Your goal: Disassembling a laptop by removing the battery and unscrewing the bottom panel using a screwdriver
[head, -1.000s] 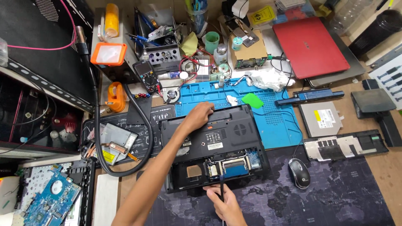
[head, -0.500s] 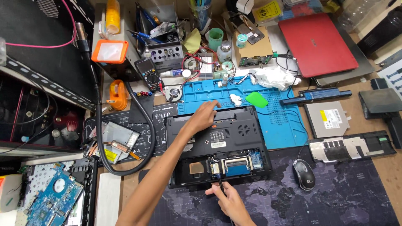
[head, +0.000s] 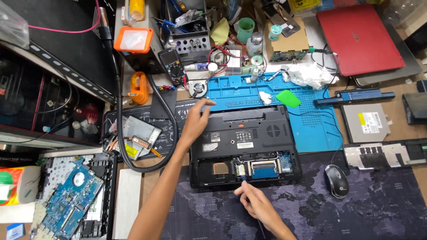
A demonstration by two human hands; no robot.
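We are bracing an upturned black laptop (head: 244, 146) on the dark mat (head: 356, 209).
Our left hand (head: 195, 122) is lying open on its corner; our right hand (head: 253, 202) is pinching a thin tool at its near edge.

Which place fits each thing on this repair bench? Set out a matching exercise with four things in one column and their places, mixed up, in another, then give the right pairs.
Things
1. left hand
2. right hand
3. red laptop
4. computer mouse

Places
A. far right corner of the bench
B. on the dark mat, right of the opened black laptop
C. at the opened laptop's far left corner
D. at the opened laptop's near edge, by its open bay

Pairs: 1-C, 2-D, 3-A, 4-B
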